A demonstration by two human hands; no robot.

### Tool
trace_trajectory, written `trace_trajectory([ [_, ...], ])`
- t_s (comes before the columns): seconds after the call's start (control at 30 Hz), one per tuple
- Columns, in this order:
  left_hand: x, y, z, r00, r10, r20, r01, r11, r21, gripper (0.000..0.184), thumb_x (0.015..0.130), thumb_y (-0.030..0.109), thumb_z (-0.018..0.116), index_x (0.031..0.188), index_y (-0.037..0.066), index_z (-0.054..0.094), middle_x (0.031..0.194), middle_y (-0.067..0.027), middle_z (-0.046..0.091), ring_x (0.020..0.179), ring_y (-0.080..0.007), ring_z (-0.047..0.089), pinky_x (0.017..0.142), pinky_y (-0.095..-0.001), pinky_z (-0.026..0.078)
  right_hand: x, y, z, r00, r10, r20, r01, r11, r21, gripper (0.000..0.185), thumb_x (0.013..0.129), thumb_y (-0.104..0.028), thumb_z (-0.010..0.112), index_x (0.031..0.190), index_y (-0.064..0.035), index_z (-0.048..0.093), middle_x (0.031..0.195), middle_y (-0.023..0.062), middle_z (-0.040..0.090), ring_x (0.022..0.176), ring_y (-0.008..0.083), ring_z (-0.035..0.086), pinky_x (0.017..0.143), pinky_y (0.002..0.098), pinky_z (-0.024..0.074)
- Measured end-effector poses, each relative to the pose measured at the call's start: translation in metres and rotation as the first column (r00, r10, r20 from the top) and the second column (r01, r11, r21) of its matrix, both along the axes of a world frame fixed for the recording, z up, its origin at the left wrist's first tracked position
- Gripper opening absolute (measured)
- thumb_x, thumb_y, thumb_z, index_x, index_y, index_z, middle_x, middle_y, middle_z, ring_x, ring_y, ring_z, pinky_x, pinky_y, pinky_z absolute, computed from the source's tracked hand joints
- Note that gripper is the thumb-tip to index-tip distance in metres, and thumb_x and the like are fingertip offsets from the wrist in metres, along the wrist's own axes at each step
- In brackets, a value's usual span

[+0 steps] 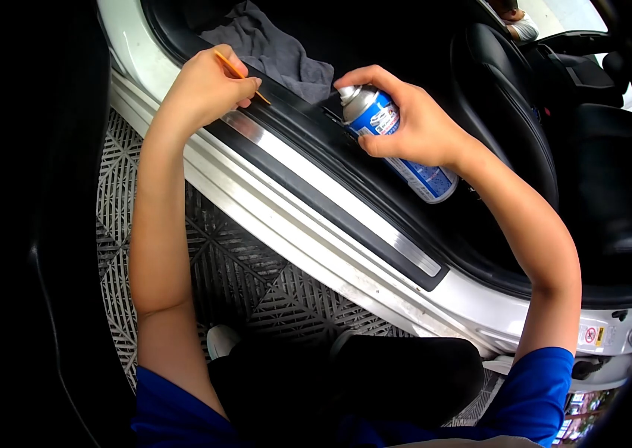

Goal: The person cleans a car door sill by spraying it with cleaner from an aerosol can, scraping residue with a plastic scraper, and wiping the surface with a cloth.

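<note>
My left hand [208, 88] pinches a thin orange stick [229, 64], its lower tip close to the black edge of the door sill. What kind of stick it is, I cannot tell. In my right hand [424, 123] is a blue and silver spray can [428, 178], tilted, with the index finger on its white nozzle. Below the hands runs a brushed metal sill plate [331, 196] set in black trim. A grey cloth [260, 46] lies crumpled just beyond my left hand, inside the car.
The white car sill [256, 216] runs diagonally in front of my knees. A black car seat [506, 112] stands at the right. Grey slatted floor tiles [286, 291] lie below. Another person's arm [521, 28] shows at the top right.
</note>
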State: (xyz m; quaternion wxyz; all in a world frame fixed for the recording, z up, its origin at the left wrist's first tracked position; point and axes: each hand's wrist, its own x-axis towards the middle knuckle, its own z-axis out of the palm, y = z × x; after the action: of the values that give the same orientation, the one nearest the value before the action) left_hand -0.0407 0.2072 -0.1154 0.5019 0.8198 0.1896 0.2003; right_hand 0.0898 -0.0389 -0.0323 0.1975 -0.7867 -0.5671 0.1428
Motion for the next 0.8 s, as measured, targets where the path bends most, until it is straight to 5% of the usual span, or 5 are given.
trace_trajectory([
  [0.2,0.001,-0.011,0.004,1.000,-0.011,0.019,0.010,1.000,0.017,0.017,0.081,0.015,0.071,0.086,0.003,0.060,0.073,-0.0093,0.070,0.068,-0.0150,0.069,0.067,-0.0264,0.053,0.006,-0.036,0.001,0.999,-0.042,0.008,0.043,0.988,-0.147,0.065,0.064,-0.018,0.069,0.127,-0.0130,0.054,0.120,0.0113,0.058,0.101,0.0254,0.062,0.088,0.0356,0.0541],
  [0.8,-0.001,-0.019,0.013,1.000,-0.030,-0.007,0.030,1.000,-0.008,0.018,0.086,0.012,0.070,0.084,0.004,0.054,0.081,-0.0109,0.069,0.074,-0.0164,0.070,0.067,-0.0255,0.057,0.017,0.010,-0.011,0.999,-0.018,0.040,0.012,0.990,0.140,0.067,0.068,-0.030,0.072,0.131,-0.0174,0.052,0.106,0.0153,0.064,0.089,0.0289,0.067,0.082,0.0367,0.0552],
])
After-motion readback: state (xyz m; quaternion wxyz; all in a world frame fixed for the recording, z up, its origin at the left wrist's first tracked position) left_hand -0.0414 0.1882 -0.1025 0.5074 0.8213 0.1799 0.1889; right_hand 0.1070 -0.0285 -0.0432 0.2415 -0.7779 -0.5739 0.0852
